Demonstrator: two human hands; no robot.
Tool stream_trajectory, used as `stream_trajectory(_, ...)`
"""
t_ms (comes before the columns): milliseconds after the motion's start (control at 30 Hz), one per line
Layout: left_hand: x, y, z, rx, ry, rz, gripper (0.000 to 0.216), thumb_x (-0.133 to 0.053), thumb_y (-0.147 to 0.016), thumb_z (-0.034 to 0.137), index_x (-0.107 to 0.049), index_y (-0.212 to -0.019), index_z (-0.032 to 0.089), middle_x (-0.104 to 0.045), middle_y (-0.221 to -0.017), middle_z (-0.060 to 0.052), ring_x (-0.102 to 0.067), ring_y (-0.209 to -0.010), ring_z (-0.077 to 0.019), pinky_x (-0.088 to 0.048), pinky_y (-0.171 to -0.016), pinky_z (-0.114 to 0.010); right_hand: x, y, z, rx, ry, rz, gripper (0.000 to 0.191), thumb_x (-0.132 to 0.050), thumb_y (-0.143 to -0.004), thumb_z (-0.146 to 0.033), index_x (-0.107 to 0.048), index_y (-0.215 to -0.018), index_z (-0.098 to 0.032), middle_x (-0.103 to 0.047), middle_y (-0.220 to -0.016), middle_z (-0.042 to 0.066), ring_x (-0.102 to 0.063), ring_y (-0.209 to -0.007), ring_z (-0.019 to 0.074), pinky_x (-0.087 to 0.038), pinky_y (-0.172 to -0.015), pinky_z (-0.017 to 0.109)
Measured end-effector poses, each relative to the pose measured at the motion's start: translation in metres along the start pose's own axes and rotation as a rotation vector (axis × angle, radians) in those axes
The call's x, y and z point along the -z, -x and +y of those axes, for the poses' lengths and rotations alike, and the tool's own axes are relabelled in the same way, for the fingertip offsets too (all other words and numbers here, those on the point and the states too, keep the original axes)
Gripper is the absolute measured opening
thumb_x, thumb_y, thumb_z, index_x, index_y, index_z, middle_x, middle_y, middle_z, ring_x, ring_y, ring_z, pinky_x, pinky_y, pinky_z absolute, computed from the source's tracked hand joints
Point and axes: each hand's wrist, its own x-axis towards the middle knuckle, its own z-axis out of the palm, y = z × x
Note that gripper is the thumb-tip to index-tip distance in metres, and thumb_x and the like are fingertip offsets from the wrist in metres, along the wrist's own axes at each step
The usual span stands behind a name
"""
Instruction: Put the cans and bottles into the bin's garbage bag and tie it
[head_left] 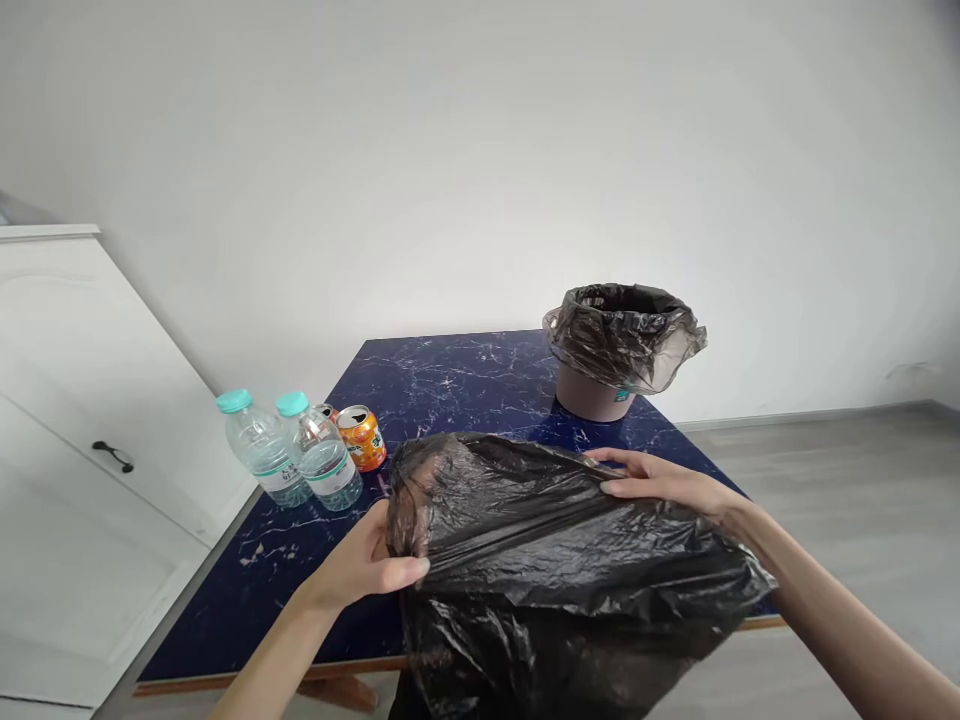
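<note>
A black plastic bag (547,560) is stretched between my two hands over the table's front edge. My left hand (375,560) grips its left side, thumb outside and the fingers behind or inside the film, where they show faintly. At the bag's upper right edge, my right hand (660,485) pinches the film between thumb and fingers. Beyond it stands a brownish trash bin (592,395), lined with another dark bag (622,340) folded over its rim. Left of my hands are two clear plastic bottles with teal caps, the nearer bottle (326,465) and the farther bottle (262,455).
An orange soda can (361,440) stands behind the bottles, with a second can (328,411) partly hidden beside it. Everything rests on a blue marbled table (450,380) with a wooden edge. A white cabinet (90,400) is at left, a pale wall (480,170) behind.
</note>
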Motion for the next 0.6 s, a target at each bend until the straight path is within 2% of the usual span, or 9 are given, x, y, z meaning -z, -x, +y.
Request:
stream_trajectory(100,0.008,-0.003,-0.001,-0.033,0.029,0.017,0.032,-0.083,-0.067,0.040,-0.061,-0.079,0.020,-0.058,-0.072,0.001,-0.055,-0.071,-0.0172,-0.046,-0.066,-0.028,0.005,-0.002,0.009,0.085,-0.102,0.082,0.082,-0.085,-0.082,-0.058,-0.058,-0.152,-0.025,-0.076,-0.131,0.009,-0.070,-0.124,0.0359,-0.054,-0.111,0.051)
stream_trajectory(167,0.012,-0.012,-0.001,-0.083,0.079,0.043,0.031,-0.083,-0.068,0.041,-0.065,-0.082,0.020,-0.060,-0.072,-0.001,-0.058,-0.071,-0.0193,-0.049,-0.068,-0.030,0.003,-0.001,0.011,0.083,-0.167,0.166,0.074,-0.084,-0.082,-0.060,-0.065,-0.145,-0.026,-0.074,-0.138,0.007,-0.064,-0.135,0.0365,-0.049,-0.118,0.050)
stream_trajectory(267,0.015,-0.031,0.004,-0.154,0.127,0.092,0.033,-0.080,-0.072,0.045,-0.068,-0.088,0.019,-0.062,-0.072,-0.002,-0.061,-0.071,-0.0207,-0.052,-0.070,-0.033,-0.007,0.002,0.005,0.052,-0.236,0.275,0.059,-0.071,-0.091,-0.065,-0.073,-0.135,-0.027,-0.071,-0.143,0.006,-0.060,-0.140,0.0339,-0.046,-0.122,0.045)
stream_trajectory(333,0.015,-0.042,0.010,-0.169,0.079,0.095,0.033,-0.080,-0.074,0.047,-0.067,-0.083,0.019,-0.061,-0.068,-0.001,-0.061,-0.068,-0.0200,-0.054,-0.071,-0.033,-0.013,0.004,0.000,0.020,-0.272,0.311,0.060,-0.062,-0.096,-0.068,-0.072,-0.137,-0.026,-0.068,-0.146,0.007,-0.059,-0.141,0.0331,-0.046,-0.122,0.045)
stream_trajectory(400,0.012,-0.046,0.016,-0.163,-0.019,0.093,0.033,-0.080,-0.077,0.048,-0.069,-0.086,0.019,-0.063,-0.071,-0.002,-0.064,-0.075,-0.0222,-0.057,-0.079,-0.035,-0.015,0.008,-0.001,-0.010,-0.245,0.354,0.063,-0.064,-0.095,-0.068,-0.068,-0.142,-0.026,-0.066,-0.150,0.007,-0.056,-0.144,0.0331,-0.045,-0.123,0.045)
stream_trajectory(500,0.002,-0.035,0.017,-0.116,-0.157,0.015,0.041,-0.074,-0.087,0.047,-0.072,-0.118,0.021,-0.073,-0.096,-0.006,-0.069,-0.107,-0.0294,-0.054,-0.102,-0.043,-0.007,0.015,0.006,-0.043,-0.091,0.422,0.071,-0.070,-0.090,-0.070,-0.062,-0.148,-0.030,-0.063,-0.153,0.006,-0.055,-0.145,0.0347,-0.046,-0.121,0.047)
stream_trajectory(600,-0.011,-0.010,0.007,-0.084,-0.310,-0.024,0.051,-0.065,-0.095,0.044,-0.062,-0.142,0.022,-0.074,-0.116,-0.009,-0.063,-0.126,-0.0309,-0.048,-0.114,-0.047,0.004,0.026,0.018,-0.112,-0.055,0.376,0.077,-0.063,-0.090,-0.078,-0.059,-0.151,-0.033,-0.062,-0.154,0.007,-0.058,-0.142,0.0368,-0.053,-0.114,0.049)
